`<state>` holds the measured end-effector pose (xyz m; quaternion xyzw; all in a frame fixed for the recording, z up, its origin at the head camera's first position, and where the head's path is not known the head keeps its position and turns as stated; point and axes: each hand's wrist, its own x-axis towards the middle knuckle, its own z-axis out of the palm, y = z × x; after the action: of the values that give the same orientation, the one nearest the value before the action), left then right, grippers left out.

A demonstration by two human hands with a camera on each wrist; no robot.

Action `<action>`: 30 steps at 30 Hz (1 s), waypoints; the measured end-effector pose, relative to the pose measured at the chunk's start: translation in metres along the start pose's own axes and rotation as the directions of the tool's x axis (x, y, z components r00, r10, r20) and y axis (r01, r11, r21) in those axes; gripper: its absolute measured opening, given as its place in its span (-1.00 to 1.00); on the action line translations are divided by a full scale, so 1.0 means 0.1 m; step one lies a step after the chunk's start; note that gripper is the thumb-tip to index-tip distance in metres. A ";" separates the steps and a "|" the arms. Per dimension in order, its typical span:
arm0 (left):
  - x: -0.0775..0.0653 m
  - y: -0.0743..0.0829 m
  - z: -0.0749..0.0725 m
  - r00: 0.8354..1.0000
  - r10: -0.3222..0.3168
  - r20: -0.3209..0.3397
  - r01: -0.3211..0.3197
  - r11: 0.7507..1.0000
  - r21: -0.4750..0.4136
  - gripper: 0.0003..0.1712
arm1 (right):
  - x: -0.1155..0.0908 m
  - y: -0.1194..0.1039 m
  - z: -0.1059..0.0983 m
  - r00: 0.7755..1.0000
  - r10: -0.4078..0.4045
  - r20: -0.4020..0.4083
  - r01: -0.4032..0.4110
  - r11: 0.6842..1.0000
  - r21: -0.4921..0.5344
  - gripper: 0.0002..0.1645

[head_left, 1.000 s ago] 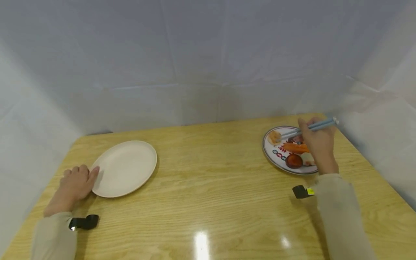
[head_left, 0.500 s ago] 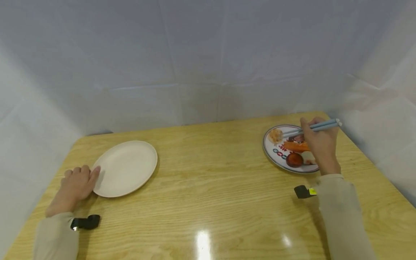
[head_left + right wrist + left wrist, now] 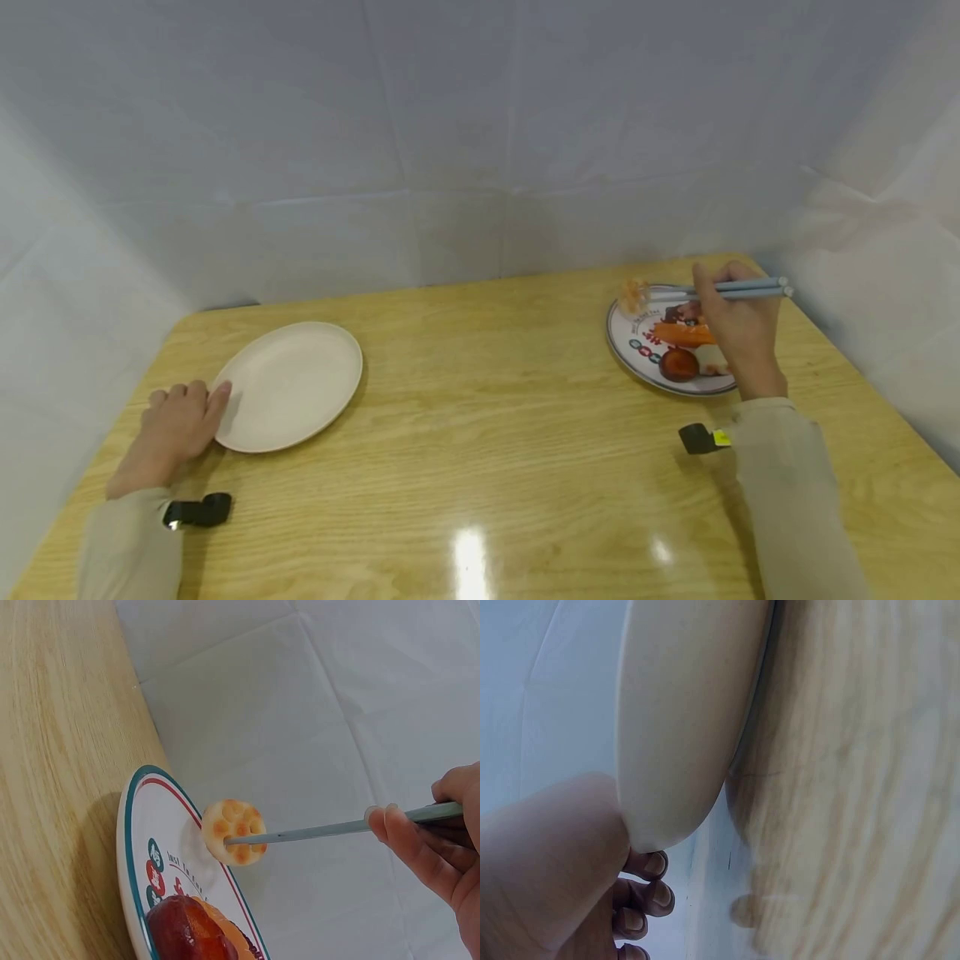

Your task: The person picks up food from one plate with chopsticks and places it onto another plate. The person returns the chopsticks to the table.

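Observation:
My right hand (image 3: 738, 329) grips a pair of pale blue chopsticks (image 3: 753, 287). Their tips hold a round, browned slice with several holes, like a lotus root slice (image 3: 234, 814), raised over the far left rim of a patterned plate (image 3: 626, 362). On that plate lie a long orange piece (image 3: 682, 335), a glossy red-brown round piece (image 3: 678, 365), a whitish piece (image 3: 711, 360) and a dark piece partly hidden by the hand. At the left, my left hand (image 3: 172, 429) pinches the rim of a plain cream plate (image 3: 292, 387), thumb on top, fingertips (image 3: 660, 892) by its underside.
Both plates stand on a wooden table (image 3: 480, 400), far apart, with bare wood between them. White sheeting (image 3: 465, 150) hangs behind the table and along both sides. A black wrist camera (image 3: 697, 438) sits by the right sleeve.
The chopsticks have lifted the lotus root slice up off the patterned plate, and their tips have risen to nearly level. The left hand and cream plate have stayed in place.

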<state>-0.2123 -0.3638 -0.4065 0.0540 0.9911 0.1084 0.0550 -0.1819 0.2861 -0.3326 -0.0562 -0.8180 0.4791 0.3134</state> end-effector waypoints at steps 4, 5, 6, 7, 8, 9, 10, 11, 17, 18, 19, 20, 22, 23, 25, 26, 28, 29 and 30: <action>0.01 0.00 0.00 1.000 0.011 -0.010 -0.011 1.000 0.003 -0.17 | -0.02 -0.07 0.01 1.000 -0.017 -0.008 0.017 0.999 0.036 -0.59; 0.01 0.00 0.00 1.000 0.011 -0.010 -0.011 1.000 0.003 -0.17 | -0.02 -0.06 0.01 1.000 -0.009 -0.008 0.010 0.999 0.043 -0.59; 0.01 0.00 0.00 1.000 0.010 -0.009 -0.010 1.000 0.003 -0.17 | -0.02 -0.05 0.01 1.000 0.000 -0.008 0.000 0.999 0.050 -0.59; 0.01 -0.01 0.00 1.000 0.008 -0.007 -0.008 1.000 0.003 -0.17 | -0.01 -0.03 0.02 1.000 0.008 -0.008 -0.007 0.998 0.056 -0.59; 0.01 -0.01 0.00 1.000 0.009 -0.007 -0.009 1.000 0.004 -0.17 | 0.00 -0.01 0.02 1.000 0.018 -0.007 -0.018 0.998 0.063 -0.59; 0.01 -0.01 0.00 1.000 0.010 -0.007 -0.010 1.000 0.005 -0.17 | 0.00 0.01 0.02 1.000 0.029 -0.007 -0.029 0.998 0.063 -0.58; 0.01 -0.01 0.01 1.000 0.010 -0.007 -0.010 1.000 0.005 -0.17 | 0.00 0.01 0.02 0.999 0.034 -0.007 -0.033 0.997 0.070 -0.58; 0.01 -0.01 0.01 1.000 0.009 -0.007 -0.009 1.000 0.005 -0.17 | 0.00 0.01 0.03 0.999 0.036 -0.007 -0.035 0.996 0.081 -0.58; 0.01 0.00 -0.01 1.000 -0.006 0.015 0.005 1.000 0.010 -0.14 | 0.00 -0.02 0.03 0.998 0.055 -0.007 -0.054 0.994 0.099 -0.60; 0.01 0.00 -0.01 1.000 -0.009 0.023 0.009 1.000 0.012 -0.13 | 0.00 -0.02 0.03 0.998 0.069 -0.002 -0.068 0.993 0.098 -0.60; 0.01 0.01 -0.02 1.000 -0.011 0.025 0.011 1.000 0.014 -0.13 | 0.00 -0.03 0.03 0.997 0.081 0.005 -0.081 0.992 0.093 -0.60; 0.01 0.01 -0.02 1.000 -0.013 0.027 0.012 1.000 0.014 -0.12 | 0.00 -0.02 0.04 0.996 0.087 0.009 -0.087 0.992 0.088 -0.60; 0.00 0.02 -0.03 1.000 -0.011 0.026 0.010 1.000 0.015 -0.13 | 0.00 -0.02 0.04 0.995 0.098 0.020 -0.100 0.991 0.094 -0.62; 0.00 0.02 -0.03 1.000 -0.008 0.022 0.008 1.000 0.016 -0.13 | 0.00 -0.02 0.05 0.995 0.094 0.021 -0.096 0.991 0.092 -0.62; -0.02 0.03 -0.03 1.000 -0.006 0.013 0.006 1.000 0.019 -0.15 | -0.01 -0.02 0.06 0.997 0.074 0.017 -0.075 0.993 0.091 -0.62; -0.03 0.03 -0.03 1.000 -0.008 0.010 0.007 1.000 0.018 -0.16 | -0.01 -0.02 0.07 0.998 0.057 0.014 -0.058 0.993 0.101 -0.61; -0.04 0.03 -0.03 1.000 -0.012 0.004 0.012 1.000 0.017 -0.19 | -0.01 -0.03 0.09 1.000 0.027 0.010 -0.028 0.993 0.118 -0.61; -0.05 0.03 -0.03 1.000 -0.018 0.002 0.018 1.000 0.015 -0.21 | -0.02 -0.03 0.10 1.000 0.010 0.008 -0.011 0.992 0.128 -0.60; -0.06 0.03 -0.03 1.000 -0.023 0.002 0.023 1.000 0.012 -0.23 | -0.02 -0.04 0.11 1.000 -0.003 0.008 0.002 0.990 0.138 -0.60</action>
<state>-0.2063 -0.3625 -0.4026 0.0431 0.9922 0.1018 0.0570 -0.1862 0.2750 -0.3344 -0.0314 -0.7842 0.5342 0.3139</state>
